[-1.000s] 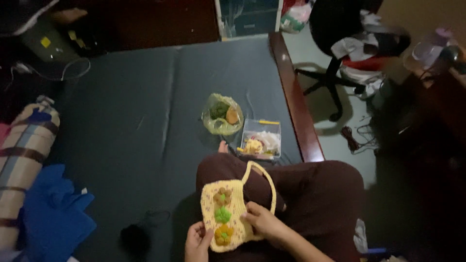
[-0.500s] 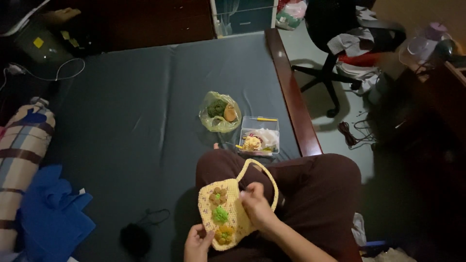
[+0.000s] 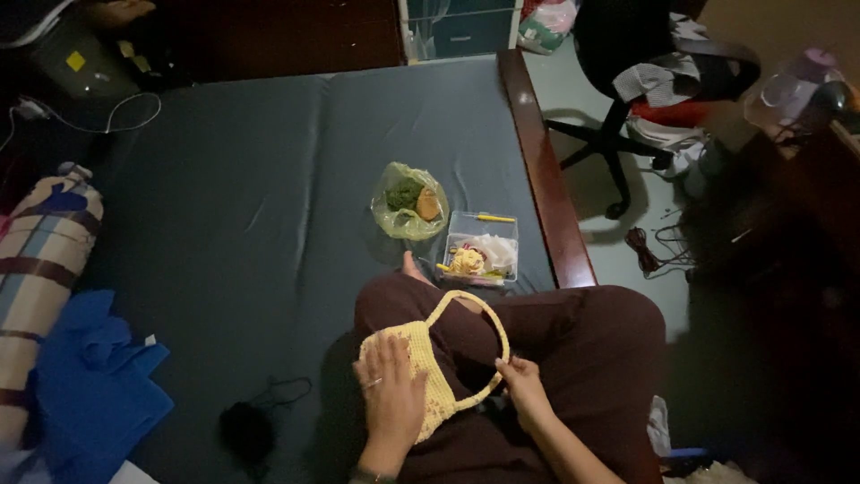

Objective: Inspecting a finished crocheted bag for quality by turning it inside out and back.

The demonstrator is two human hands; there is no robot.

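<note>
Yellow crochet bag [image 3: 436, 387] on lap; dark mattress [image 3: 269, 179], office chair [image 3: 645, 72] at two o'clock.
My left hand [image 3: 391, 394] lies flat on it; right hand [image 3: 522, 387] pinches its strap; dimness hides detail.

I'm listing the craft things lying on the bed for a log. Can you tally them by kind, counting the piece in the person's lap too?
Yellow crocheted bag, under both hands: 1
Green plastic bag of yarn: 1
Clear plastic box of supplies: 1
Black yarn ball: 1
Total: 4
</note>
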